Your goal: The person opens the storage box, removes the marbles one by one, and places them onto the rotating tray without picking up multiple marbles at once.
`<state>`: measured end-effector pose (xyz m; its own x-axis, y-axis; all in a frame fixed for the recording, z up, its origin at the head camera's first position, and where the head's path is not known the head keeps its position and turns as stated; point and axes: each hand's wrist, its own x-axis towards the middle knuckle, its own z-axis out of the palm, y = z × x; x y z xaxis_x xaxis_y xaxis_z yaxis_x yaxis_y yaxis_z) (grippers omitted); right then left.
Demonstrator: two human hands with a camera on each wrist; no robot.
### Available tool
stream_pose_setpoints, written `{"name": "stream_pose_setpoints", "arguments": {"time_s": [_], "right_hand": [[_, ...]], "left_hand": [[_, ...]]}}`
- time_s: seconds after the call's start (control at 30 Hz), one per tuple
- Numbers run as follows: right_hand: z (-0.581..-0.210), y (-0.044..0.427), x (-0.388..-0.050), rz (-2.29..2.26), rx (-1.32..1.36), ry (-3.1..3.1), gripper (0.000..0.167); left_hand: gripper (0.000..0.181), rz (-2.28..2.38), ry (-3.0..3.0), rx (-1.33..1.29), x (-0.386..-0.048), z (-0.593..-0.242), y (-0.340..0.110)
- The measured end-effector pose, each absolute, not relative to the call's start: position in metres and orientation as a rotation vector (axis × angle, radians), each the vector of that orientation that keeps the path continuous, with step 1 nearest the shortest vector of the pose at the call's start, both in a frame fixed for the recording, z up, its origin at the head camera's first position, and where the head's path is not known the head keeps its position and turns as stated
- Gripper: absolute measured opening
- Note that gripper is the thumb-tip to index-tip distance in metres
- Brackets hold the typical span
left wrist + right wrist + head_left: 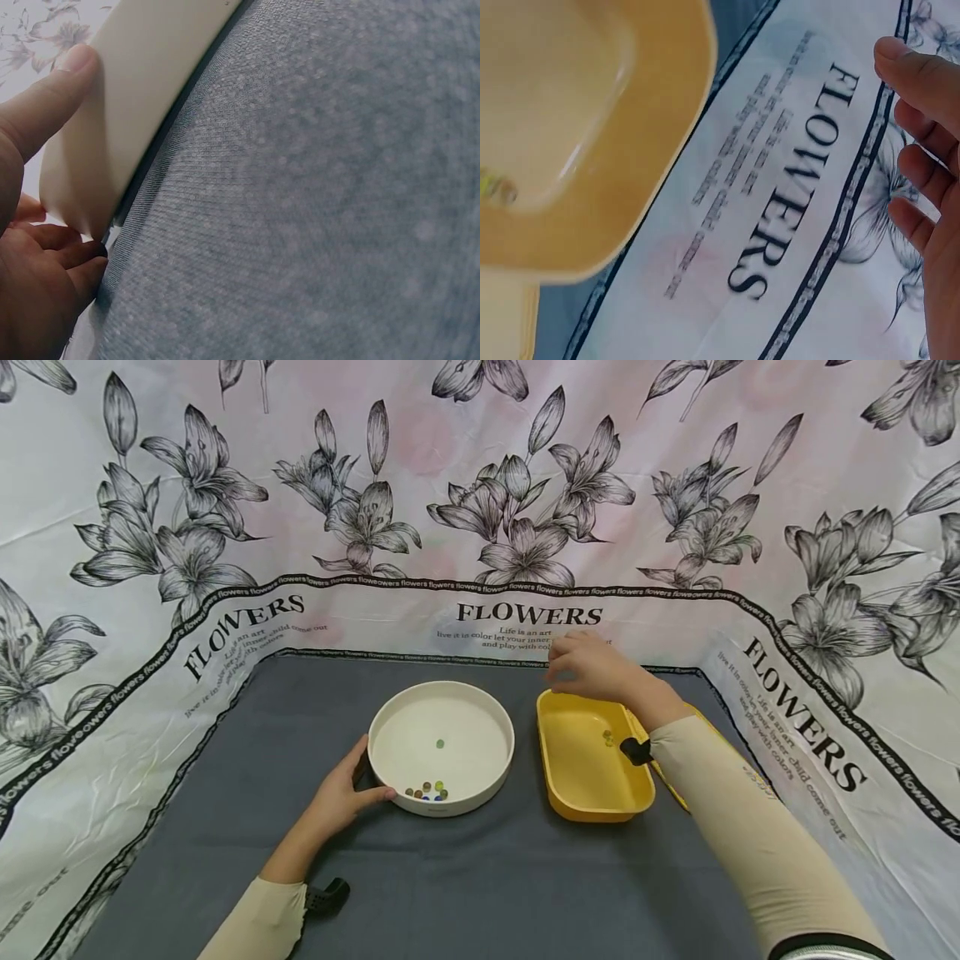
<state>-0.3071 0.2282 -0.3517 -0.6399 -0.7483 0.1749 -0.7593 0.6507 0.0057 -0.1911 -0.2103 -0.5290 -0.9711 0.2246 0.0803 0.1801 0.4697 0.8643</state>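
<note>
A round white tray (480, 727) stands on the grey cloth, with several glass marbles (426, 793) gathered at its near edge and one greenish marble (440, 744) near its middle. My left hand (339, 789) holds the tray's left side; in the left wrist view its thumb (52, 101) lies along the outer wall and the fingers are at the lower edge. Over the far edge of a yellow plastic box (573, 760) hovers my right hand (592, 668), its fingers loosely bent, with nothing visible in them. A few yellowish marbles (608, 737) lie inside the box.
Partly behind the right forearm, a yellow flat piece (675, 789), perhaps a lid, lies right of the box. A flower-printed white cloth (360, 627) rises behind and at both sides of the grey cloth (465, 885).
</note>
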Motion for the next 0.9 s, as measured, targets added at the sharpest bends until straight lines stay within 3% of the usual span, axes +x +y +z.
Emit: {"name": "stream_pose_setpoints", "arguments": {"time_s": [0.47,0.9], "right_hand": [[-0.387,0.291,-0.295,0.006,1.211,-2.858,0.02],[-0.429,0.311,-0.302,-0.109,1.251,-2.897,0.018]], "left_hand": [[0.117,1.565,2.648,0.353,-0.191,-0.528,-0.21],[0.118,1.545,2.666,0.342,-0.191,-0.529,-0.211]]}}
